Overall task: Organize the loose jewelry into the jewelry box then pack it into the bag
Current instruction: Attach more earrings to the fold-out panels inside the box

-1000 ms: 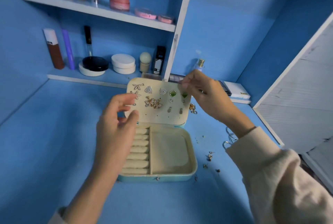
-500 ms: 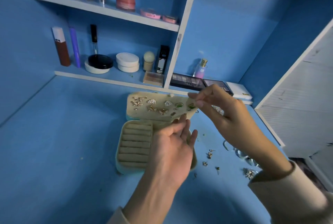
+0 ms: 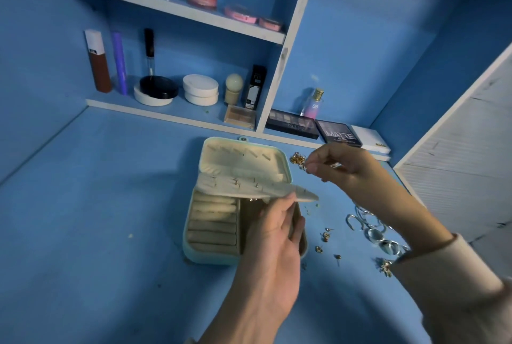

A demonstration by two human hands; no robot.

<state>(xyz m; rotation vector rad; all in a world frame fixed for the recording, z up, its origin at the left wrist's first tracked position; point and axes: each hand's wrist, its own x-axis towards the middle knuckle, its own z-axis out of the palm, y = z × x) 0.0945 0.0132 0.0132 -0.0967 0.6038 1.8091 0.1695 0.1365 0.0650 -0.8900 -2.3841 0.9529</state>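
Whereas one second ago the earring panel (image 3: 249,191) stood upright with its studs facing out, it now lies tipped forward over the jewelry box (image 3: 207,258), back side up and bare posts showing. The left hand (image 3: 277,235) has crossed to the panel's free edge and grips it between thumb and curled fingers. The right hand (image 3: 343,172) hovers just beyond, thumb and forefinger pinched on a tiny piece (image 3: 304,168) (too small to identify; an earring back is my guess).

Judgement: the earrings are mounted and securing them from behind comes next, so sorting is only partly done. Loose studs (image 3: 327,235) lie between the two wrists. Silver hoops (image 3: 365,222) lie beside the right forearm, and a gold cluster (image 3: 297,158) sits just past the right fingertips. Bag: not in view.

Surface: blue tabletop (image 3: 110,219), dull, a few specks. Beyond both hands, white shelves (image 3: 166,3) carry cosmetics, and eyeshadow palettes (image 3: 293,125) sit behind the right hand. Blue walls all round.
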